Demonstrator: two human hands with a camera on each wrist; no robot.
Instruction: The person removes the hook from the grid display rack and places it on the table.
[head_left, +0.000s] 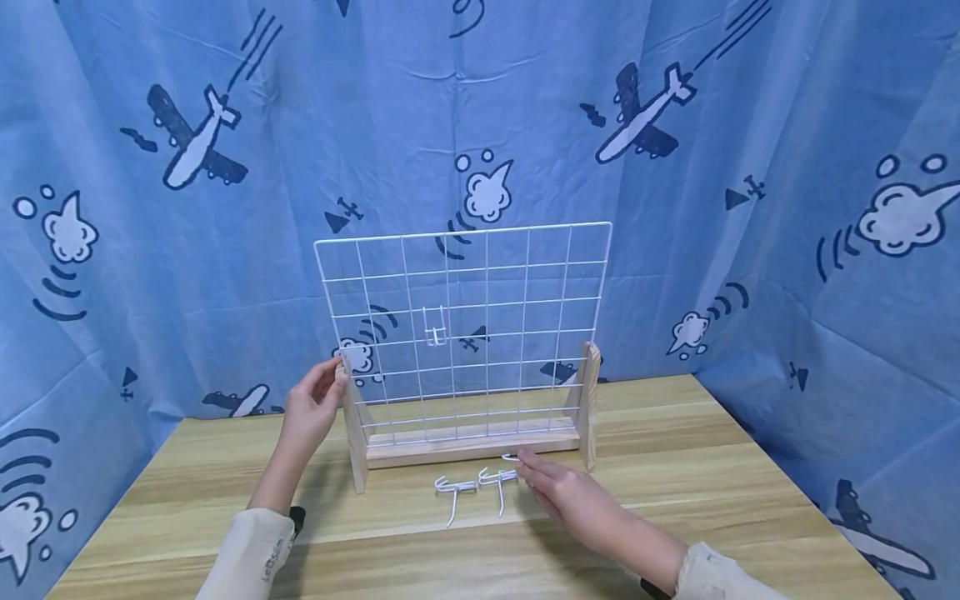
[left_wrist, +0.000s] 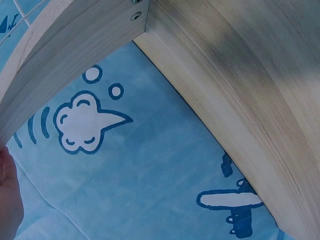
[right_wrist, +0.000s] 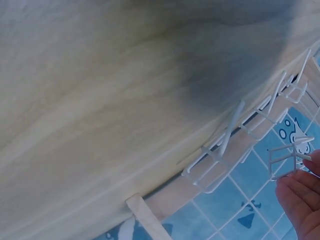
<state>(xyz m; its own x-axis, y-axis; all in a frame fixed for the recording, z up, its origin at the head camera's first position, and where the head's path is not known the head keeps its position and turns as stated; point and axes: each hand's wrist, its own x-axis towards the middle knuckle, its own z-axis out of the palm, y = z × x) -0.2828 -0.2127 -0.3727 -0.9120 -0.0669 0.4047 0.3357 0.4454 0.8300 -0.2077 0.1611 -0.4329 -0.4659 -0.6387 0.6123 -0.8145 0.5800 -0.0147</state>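
Observation:
A white wire grid panel [head_left: 487, 300] stands upright in a wooden stand [head_left: 465, 452]. One white hook [head_left: 436, 335] hangs on the grid left of its middle. My left hand [head_left: 313, 406] pinches the top of the stand's left wooden post [head_left: 354, 433]; in the left wrist view only part of that hand [left_wrist: 9, 200] shows at the edge. With its fingertips, my right hand [right_wrist: 300, 200] grips a white wire hook [right_wrist: 282, 162], just in front of the stand's base. On the table beside it lie more hooks [head_left: 455, 487], their prongs pointing toward me.
The light wooden table [head_left: 660, 492] reaches back to a blue curtain [head_left: 480, 108] printed with planes and clouds. Curtain also hangs along both sides. The stand's right post [head_left: 589, 408] rises behind my right hand.

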